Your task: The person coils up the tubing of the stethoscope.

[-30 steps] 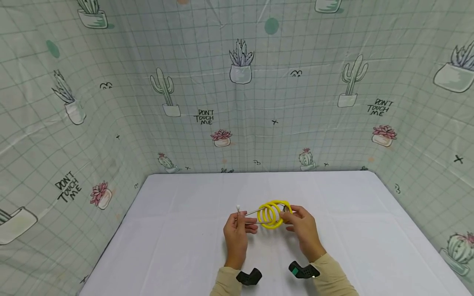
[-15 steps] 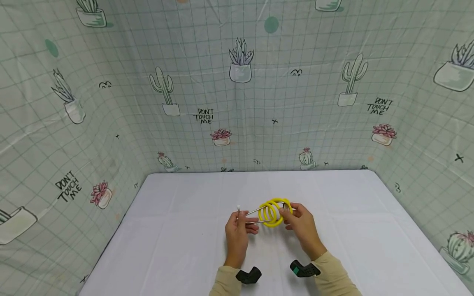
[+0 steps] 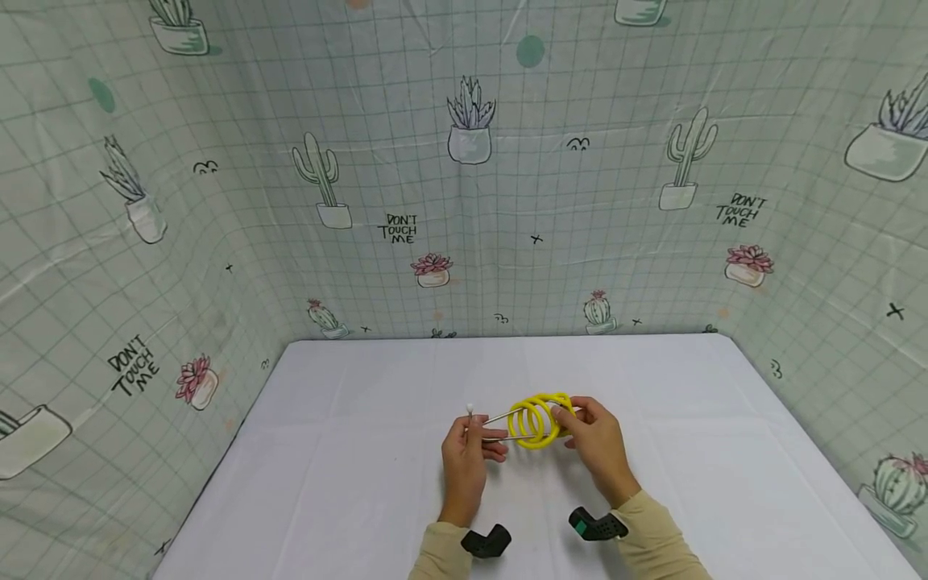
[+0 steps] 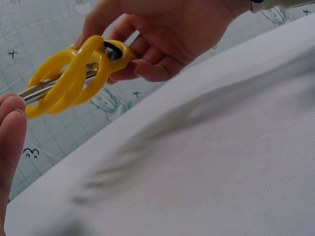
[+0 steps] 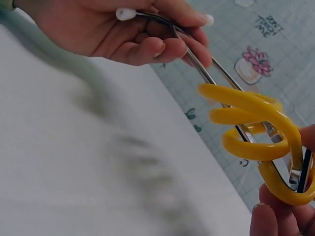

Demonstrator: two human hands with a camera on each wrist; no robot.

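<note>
A metal wire rack with yellow coated loops (image 3: 532, 432) and white end caps (image 5: 126, 14) is held between both hands, raised above the table. My left hand (image 3: 462, 467) pinches its bare wire end, near the white caps. At the other end, my right hand (image 3: 602, 447) grips the last yellow loop between thumb and fingers. Twin metal rods (image 5: 231, 81) run through the loops in the right wrist view. Close to the right fingers, a black strip (image 5: 305, 169) lies inside the end loop. Only some fingers (image 4: 10, 132) of the left hand appear in the left wrist view.
The table (image 3: 348, 483) is covered in white cloth, with blurred shadows of the hands and rack on it. Around it hangs a patterned curtain (image 3: 507, 201) of cactus drawings. Each wrist bears a black device (image 3: 487, 541) beside a beige sleeve.
Both hands keep their hold. The right hand and the yellow loops have shifted slightly to the right, and the end loop has turned a little in the right fingers.
</note>
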